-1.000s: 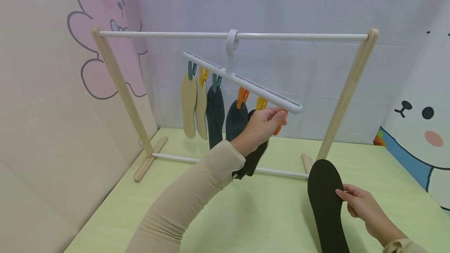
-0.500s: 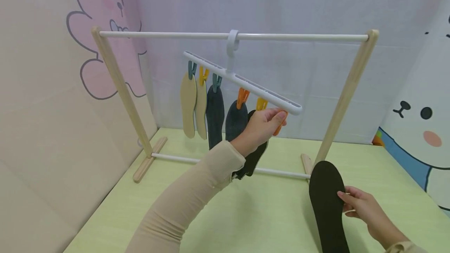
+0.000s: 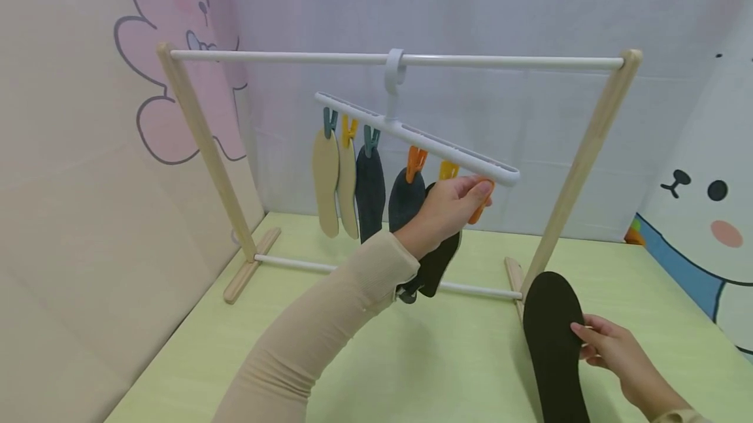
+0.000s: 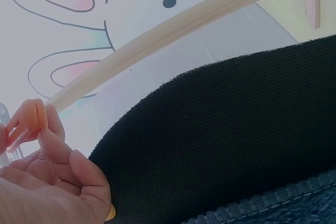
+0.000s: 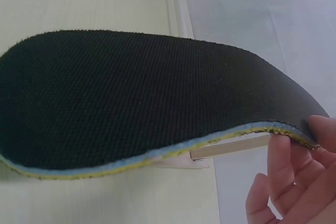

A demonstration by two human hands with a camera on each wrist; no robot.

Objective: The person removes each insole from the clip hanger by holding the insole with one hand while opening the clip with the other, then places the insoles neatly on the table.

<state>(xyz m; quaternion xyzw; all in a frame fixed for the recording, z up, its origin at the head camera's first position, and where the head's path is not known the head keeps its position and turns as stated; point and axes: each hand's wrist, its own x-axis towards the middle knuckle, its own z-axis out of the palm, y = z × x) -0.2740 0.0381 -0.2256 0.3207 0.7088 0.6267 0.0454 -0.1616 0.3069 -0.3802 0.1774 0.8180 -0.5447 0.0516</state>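
Black insole (image 3: 552, 344), pinched at its edge by a person's right hand (image 3: 614, 352), is held over a pale green surface (image 3: 470, 357), covering part of a wooden rack post (image 3: 580, 168) behind it. The left hand (image 3: 450, 204) pinches an orange clip (image 3: 479, 212) under the near end of a white hanger (image 3: 447, 150), hooked on the rack's top rail (image 3: 282, 57). Two beige insoles (image 3: 325, 184) and several dark insoles (image 3: 370, 194) hang from other clips. A beige sleeve (image 3: 323, 318) and the left hand block some of the dark ones. The held insole's lower end is cut off in the head view; whether it touches the surface cannot be told.
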